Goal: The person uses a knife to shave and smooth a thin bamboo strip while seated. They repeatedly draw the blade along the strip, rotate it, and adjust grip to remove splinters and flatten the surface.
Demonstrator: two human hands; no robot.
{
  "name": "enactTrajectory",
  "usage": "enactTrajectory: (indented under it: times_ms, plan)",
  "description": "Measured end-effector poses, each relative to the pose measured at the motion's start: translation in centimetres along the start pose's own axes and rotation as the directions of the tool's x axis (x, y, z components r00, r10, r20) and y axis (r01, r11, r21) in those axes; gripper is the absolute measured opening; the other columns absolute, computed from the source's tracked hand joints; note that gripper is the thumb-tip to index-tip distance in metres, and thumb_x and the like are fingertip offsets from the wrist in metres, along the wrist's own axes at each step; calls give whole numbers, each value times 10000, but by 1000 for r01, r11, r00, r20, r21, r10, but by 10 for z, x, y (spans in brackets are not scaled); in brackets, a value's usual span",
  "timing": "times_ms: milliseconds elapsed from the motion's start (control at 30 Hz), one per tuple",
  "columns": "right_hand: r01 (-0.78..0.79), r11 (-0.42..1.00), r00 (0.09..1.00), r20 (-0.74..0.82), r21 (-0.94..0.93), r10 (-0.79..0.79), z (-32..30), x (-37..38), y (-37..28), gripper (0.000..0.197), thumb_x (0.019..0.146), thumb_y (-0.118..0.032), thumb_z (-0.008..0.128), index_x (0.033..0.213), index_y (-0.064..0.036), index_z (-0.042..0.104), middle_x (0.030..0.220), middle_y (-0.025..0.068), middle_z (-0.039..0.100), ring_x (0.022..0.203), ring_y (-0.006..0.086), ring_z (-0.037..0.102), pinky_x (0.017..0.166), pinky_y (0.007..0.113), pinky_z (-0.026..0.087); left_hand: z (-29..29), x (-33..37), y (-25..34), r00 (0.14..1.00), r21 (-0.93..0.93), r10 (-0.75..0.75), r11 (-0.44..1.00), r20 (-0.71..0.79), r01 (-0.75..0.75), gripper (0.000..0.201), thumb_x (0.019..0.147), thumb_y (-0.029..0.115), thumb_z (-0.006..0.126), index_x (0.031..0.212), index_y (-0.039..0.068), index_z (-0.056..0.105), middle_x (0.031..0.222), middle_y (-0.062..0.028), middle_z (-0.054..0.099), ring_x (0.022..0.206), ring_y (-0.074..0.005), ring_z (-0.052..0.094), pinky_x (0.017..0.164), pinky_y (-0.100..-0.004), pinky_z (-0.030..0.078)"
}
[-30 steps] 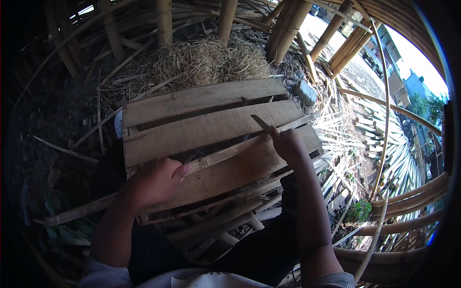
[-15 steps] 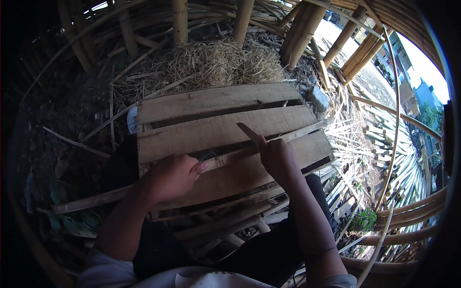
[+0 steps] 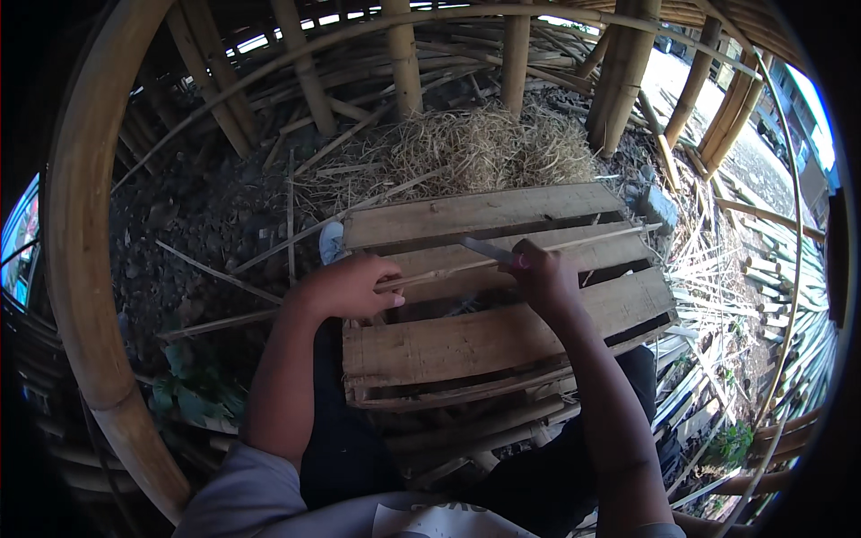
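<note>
My left hand (image 3: 345, 285) grips a long thin bamboo strip (image 3: 583, 242) that runs to the right across a wooden pallet (image 3: 466, 341). My right hand (image 3: 543, 273) is closed on a knife (image 3: 489, 249) whose blade points left and lies against the strip between the two hands. Both forearms come up from the lower edge over my dark trousers.
A pile of dry straw-like shavings (image 3: 475, 148) lies beyond the pallet. Upright bamboo poles (image 3: 404, 54) stand at the back, a thick curved pole (image 3: 85, 242) arcs on the left. Split bamboo strips (image 3: 744, 305) lie heaped at the right. Dark earth lies at left.
The view has shifted, so the pallet and hands sit further right and higher. My left hand has slid along the strip toward my right hand; the knife stays against the strip.
</note>
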State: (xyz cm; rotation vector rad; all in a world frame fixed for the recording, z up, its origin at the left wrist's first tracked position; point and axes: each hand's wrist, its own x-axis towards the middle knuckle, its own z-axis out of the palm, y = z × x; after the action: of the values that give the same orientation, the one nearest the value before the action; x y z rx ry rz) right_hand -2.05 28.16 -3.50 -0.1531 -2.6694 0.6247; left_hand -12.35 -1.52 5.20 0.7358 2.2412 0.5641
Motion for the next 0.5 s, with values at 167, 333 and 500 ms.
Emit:
enactTrajectory:
  times_ms: [167, 333, 500]
  plan:
    - [-28, 996, 999, 35, -80, 31, 18, 1, 8, 161, 915, -295, 725, 970, -154, 668, 766, 150, 723, 743, 402, 719, 647, 534, 554, -77, 7, -103, 996, 44, -43, 998, -82, 46, 423, 960, 358, 757, 1266, 70, 722, 1089, -99, 756, 884, -203, 735, 758, -339, 616]
    - [-89, 993, 996, 25, -75, 91, 19, 7, 2, 121, 875, -231, 721, 958, -153, 677, 765, 175, 706, 762, 430, 705, 681, 535, 552, -79, 80, -172, 764, 353, -624, 686, -166, 636, 333, 886, 267, 762, 1133, 44, 777, 1131, -118, 766, 997, -237, 725, 822, -398, 592]
    - [-87, 985, 995, 31, -152, 93, 16, 3, 11, 139, 897, -276, 703, 964, -155, 686, 750, 168, 709, 739, 413, 712, 669, 541, 565, -48, 107, -242, 879, 617, -471, 669, -80, 415, 372, 848, 193, 695, 1179, 38, 763, 1281, -203, 712, 1170, -348, 695, 958, -452, 569]
